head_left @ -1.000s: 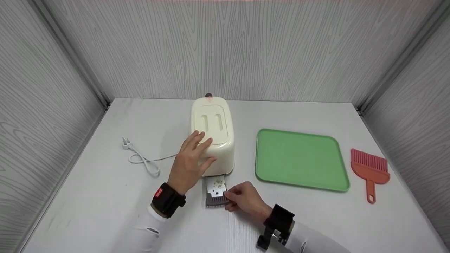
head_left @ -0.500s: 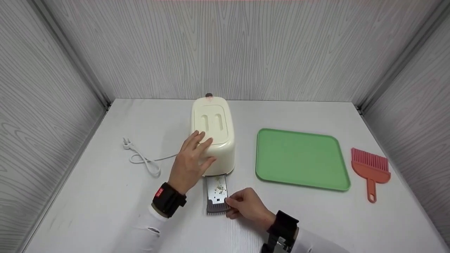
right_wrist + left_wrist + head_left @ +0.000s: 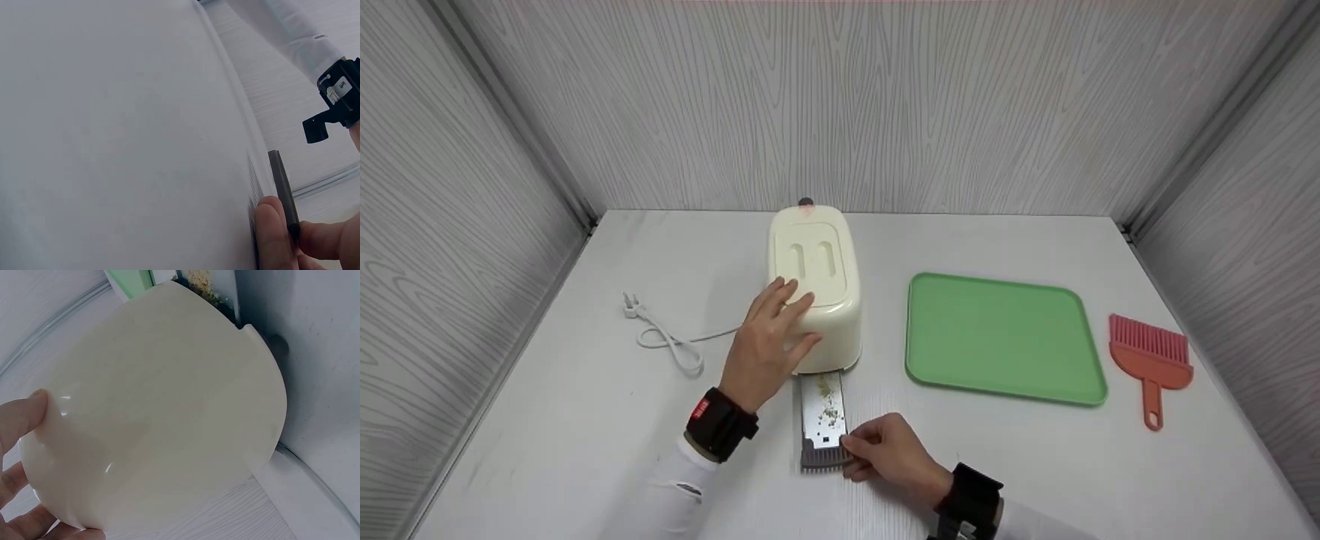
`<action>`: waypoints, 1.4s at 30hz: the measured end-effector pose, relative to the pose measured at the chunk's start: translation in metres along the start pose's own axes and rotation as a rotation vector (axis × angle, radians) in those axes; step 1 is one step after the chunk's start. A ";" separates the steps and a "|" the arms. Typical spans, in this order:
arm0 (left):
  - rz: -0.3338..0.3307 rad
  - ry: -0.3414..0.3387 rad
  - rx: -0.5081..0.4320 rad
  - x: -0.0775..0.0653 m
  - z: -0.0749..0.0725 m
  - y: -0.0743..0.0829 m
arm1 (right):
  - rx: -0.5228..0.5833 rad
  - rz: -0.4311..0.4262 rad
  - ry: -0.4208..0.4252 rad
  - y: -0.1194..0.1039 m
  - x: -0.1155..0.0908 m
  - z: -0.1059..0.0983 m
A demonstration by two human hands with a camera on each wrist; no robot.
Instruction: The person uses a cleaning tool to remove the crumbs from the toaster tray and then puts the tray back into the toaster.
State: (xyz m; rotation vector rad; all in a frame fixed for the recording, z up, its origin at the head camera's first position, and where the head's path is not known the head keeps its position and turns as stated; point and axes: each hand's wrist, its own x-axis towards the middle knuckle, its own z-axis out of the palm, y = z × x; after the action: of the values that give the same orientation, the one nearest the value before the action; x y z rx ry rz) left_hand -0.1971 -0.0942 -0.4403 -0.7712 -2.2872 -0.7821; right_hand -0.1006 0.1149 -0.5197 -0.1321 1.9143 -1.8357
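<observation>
A cream toaster (image 3: 829, 330) with a lid on top stands mid-table. My left hand (image 3: 763, 350) rests on its near left corner, fingers spread over the lid's edge. In the left wrist view the thumb (image 3: 25, 417) touches the smooth end wall. A metal crumb tray (image 3: 812, 409) with a grey ribbed front sticks out of the toaster's base. Crumbs (image 3: 830, 412) lie scattered on it. With thumb and fingers, my right hand (image 3: 896, 454) pinches the right end of the ribbed front. The right wrist view shows this dark edge (image 3: 284, 188) between thumb and fingers.
A green tray (image 3: 997, 337) lies right of the toaster. Farther right is an orange brush (image 3: 1151, 364) with pink bristles. The white power cord (image 3: 675, 345) and its plug lie on the left. Pale wood-grain panels (image 3: 847, 105) enclose the table at the back and sides.
The crumb tray has slid farther out toward me, pulled by my right hand, and more crumbs show. My left hand and the toaster have stayed in place.
</observation>
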 end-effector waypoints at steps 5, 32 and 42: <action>0.001 0.001 -0.004 0.000 0.000 0.000 | 0.006 0.007 0.002 0.002 -0.008 0.002; -0.014 -0.001 0.002 -0.001 0.001 0.002 | 0.067 0.010 -0.055 0.013 -0.048 -0.010; -0.028 -0.014 0.018 -0.001 0.001 0.003 | 0.036 -0.017 -0.054 0.012 -0.055 -0.031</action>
State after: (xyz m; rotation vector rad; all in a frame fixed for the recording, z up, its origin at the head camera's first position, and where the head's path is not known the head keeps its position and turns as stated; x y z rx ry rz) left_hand -0.1950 -0.0923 -0.4406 -0.7402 -2.3185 -0.7694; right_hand -0.0617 0.1657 -0.5164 -0.1847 1.8480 -1.8582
